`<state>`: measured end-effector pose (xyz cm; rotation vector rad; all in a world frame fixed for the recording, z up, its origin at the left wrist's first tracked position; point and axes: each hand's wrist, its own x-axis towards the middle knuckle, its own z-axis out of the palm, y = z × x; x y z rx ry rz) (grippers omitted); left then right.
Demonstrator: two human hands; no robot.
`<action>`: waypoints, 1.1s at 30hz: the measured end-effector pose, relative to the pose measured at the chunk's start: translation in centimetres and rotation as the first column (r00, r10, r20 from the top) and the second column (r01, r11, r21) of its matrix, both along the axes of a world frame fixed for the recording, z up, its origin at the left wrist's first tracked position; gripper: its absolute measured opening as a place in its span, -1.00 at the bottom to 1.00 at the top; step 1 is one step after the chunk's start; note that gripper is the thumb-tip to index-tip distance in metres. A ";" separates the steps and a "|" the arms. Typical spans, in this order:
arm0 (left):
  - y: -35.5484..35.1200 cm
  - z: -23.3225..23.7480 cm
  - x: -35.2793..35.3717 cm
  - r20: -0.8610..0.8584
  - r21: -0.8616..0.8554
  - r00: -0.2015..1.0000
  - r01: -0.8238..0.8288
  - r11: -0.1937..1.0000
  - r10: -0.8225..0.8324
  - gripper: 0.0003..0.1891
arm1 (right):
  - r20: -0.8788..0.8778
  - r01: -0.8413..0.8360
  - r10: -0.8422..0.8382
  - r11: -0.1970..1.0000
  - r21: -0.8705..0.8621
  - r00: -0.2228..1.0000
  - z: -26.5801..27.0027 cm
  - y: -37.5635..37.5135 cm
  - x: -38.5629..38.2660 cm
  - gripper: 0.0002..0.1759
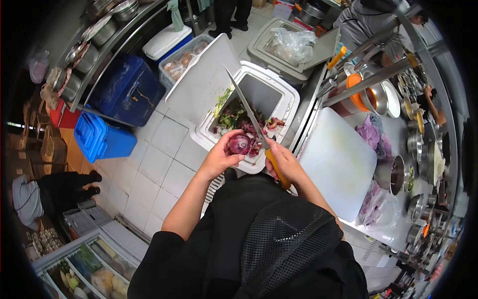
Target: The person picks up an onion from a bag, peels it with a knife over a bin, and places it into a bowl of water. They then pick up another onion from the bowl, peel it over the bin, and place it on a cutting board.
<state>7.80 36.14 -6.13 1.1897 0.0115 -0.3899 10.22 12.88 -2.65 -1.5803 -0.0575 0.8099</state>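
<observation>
left hand (pixel 219 158) cupped a red onion (pixel 239 144); right hand (pixel 282 160) gripped the knife (pixel 251 117) over the waste bin (pixel 286 97); a slipped blade could have cut the fingers.

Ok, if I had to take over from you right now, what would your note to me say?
Left hand: holds a red onion over the open white bin.
Right hand: grips the knife by its orange handle, with the blade pointing away over the bin and passing close by the onion.
Done: purple and green scraps lie in the bin.
Left: the onion looks whole and uncut, and it is not yet on the white cutting board to the right.
</observation>
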 end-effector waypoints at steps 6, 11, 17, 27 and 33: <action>-1.2 0.6 1.1 0.120 0.057 0.992 -0.036 0.998 0.029 -0.39 | -0.027 0.005 -0.004 0.999 0.034 1.000 0.2 -0.9 0.2 -0.34; -2.0 0.4 2.0 -0.012 -0.300 0.996 -0.089 0.950 0.090 -0.50 | -0.041 0.061 -0.062 0.998 -0.026 0.997 0.1 -1.2 0.7 -0.36; -2.2 -0.8 3.3 -0.141 -0.461 0.988 -0.123 0.879 0.064 -0.52 | -0.034 0.034 -0.034 0.999 0.005 0.999 0.2 -1.0 1.6 -0.39; -1.9 -0.8 3.9 -0.352 -0.380 0.933 -0.210 0.901 0.069 -0.52 | -0.033 -0.023 0.024 0.999 0.049 0.999 0.4 -0.1 2.2 -0.37; -2.6 -0.1 4.1 -0.403 -0.233 0.896 -0.296 0.926 0.184 -0.53 | -0.028 -0.097 0.099 0.994 0.059 0.995 -0.1 0.7 1.8 -0.34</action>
